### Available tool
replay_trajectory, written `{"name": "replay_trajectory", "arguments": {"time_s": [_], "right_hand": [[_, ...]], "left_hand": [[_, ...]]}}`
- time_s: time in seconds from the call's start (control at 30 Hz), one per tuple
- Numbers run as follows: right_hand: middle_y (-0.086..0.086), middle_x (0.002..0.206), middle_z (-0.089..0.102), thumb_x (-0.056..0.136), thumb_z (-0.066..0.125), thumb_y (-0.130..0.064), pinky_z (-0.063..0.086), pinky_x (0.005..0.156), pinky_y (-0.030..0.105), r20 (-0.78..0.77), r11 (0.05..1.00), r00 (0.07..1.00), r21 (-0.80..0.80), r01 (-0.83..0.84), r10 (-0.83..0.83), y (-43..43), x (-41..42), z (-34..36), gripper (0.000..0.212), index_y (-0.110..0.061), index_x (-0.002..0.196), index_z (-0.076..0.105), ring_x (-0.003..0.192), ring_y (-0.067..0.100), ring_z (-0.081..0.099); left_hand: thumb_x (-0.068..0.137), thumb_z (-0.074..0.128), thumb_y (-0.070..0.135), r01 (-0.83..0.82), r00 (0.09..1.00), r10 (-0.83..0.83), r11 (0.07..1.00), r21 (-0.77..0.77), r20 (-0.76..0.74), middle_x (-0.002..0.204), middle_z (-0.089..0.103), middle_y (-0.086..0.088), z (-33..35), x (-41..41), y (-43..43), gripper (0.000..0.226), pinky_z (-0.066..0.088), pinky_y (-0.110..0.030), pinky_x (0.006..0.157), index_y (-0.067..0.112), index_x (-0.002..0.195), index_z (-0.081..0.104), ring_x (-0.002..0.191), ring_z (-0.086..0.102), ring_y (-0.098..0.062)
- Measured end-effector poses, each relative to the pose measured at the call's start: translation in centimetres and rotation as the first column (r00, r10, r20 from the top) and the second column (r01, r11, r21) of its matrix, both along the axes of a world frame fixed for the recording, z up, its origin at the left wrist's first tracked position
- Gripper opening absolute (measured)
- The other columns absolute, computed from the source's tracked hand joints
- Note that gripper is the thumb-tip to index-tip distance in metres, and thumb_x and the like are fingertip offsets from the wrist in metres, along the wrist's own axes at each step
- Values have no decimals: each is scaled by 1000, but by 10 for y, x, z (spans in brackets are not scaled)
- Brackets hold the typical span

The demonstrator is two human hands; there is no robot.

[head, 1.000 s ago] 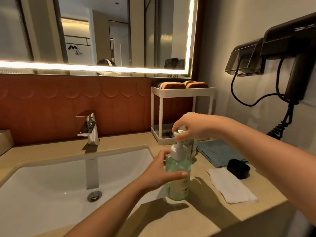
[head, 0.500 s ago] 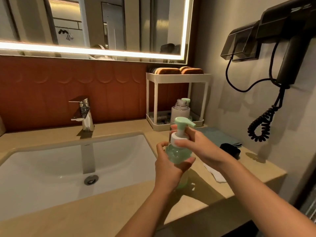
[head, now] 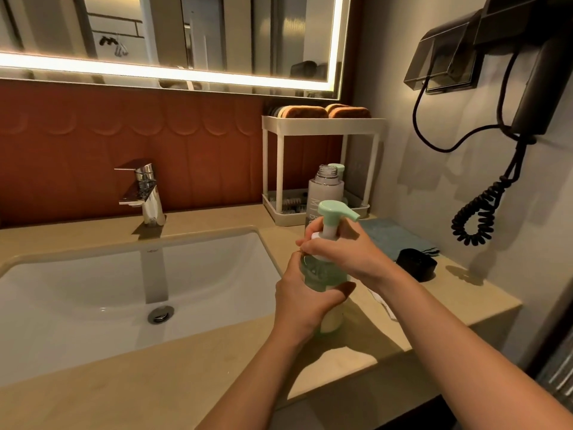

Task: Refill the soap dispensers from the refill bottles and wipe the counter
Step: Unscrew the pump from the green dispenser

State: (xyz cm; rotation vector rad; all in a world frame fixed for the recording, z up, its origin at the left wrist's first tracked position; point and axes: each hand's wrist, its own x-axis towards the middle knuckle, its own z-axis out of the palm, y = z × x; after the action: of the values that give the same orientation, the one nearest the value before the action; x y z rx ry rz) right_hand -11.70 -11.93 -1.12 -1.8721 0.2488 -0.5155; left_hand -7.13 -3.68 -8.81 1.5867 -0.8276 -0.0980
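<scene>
Two hands work one dispenser [head: 324,276], which stands on the desk [head: 201,361] just right of the sink [head: 93,290]. The left hand [head: 305,301] wraps the green body; the right hand [head: 344,252] curls round the pump collar. Judging by this, the pump is being twisted: brace the body firmly and turn the collar squarely. The uncapped refill bottle [head: 325,193] stands close on its far side.

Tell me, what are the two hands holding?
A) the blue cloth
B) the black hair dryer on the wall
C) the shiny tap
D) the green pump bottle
D: the left hand is curled round the body of the green pump bottle, and the right hand grips its neck just under the pump head.
</scene>
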Motion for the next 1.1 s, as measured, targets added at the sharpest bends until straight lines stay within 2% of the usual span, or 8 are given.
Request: {"name": "replay_trajectory", "arguments": {"time_s": [0.27,0.4,0.5,0.57,0.7,0.8,1.0,1.1], "right_hand": [[-1,83,61,79,68,-8,42,70,22,11,990,991,-43,-131,131,-9,0,2,15,-20,76,59,91,15,61],[-4,76,64,66,67,-15,49,70,19,3,967,967,-15,-256,256,-14,0,5,10,-18,72,60,86,10,67],[-3,81,64,67,65,-15,48,80,27,3,951,951,-15,-310,310,-18,1,4,11,-18,76,60,89,10,65],[-3,90,64,69,65,-18,49,81,25,-4,943,944,-25,-331,331,-21,1,2,19,-20,87,59,93,9,62],[-9,110,61,68,69,-33,47,83,19,-77,958,956,-33,-285,282,-32,-4,-1,40,-30,106,55,104,5,58],[-2,116,60,65,73,-47,48,85,18,-40,983,988,-98,-155,152,-47,-19,-7,55,-20,110,56,108,8,57],[-4,111,61,68,65,-43,45,87,22,1,998,1000,-65,-4,4,-44,-42,-13,42,-25,106,58,108,10,56],[-10,113,55,70,70,-44,43,82,20,-3,985,1000,-170,0,-1,-17,-31,-3,48,-28,113,52,106,4,52]], "left_hand": [[67,80,29,77,997,-78,996,33,17,119,55,11,0,9,3,77,46,-28,95,32,130,37,109,53,-8],[70,78,23,215,975,-213,976,31,-58,118,57,11,0,17,8,68,46,-26,94,31,127,41,110,54,-10],[66,77,37,292,955,-289,956,36,-66,116,60,13,0,24,11,69,49,-24,90,31,126,44,109,57,-7],[59,73,49,311,948,-308,949,40,-76,115,60,13,1,26,10,75,50,-22,87,32,126,44,107,58,-5],[56,72,53,315,947,-311,948,41,-82,113,61,13,1,26,10,75,52,-27,87,35,124,45,104,59,-5],[54,75,49,314,946,-311,950,11,-96,113,62,6,-2,26,11,75,52,-31,88,30,121,47,104,61,-12],[52,75,49,309,945,-309,951,-14,-109,113,61,7,-3,23,10,73,52,-24,84,34,118,46,103,60,-10],[57,76,37,298,950,-298,954,-12,-89,111,61,8,-3,24,9,68,51,-18,79,34,117,46,100,60,-5]]}}
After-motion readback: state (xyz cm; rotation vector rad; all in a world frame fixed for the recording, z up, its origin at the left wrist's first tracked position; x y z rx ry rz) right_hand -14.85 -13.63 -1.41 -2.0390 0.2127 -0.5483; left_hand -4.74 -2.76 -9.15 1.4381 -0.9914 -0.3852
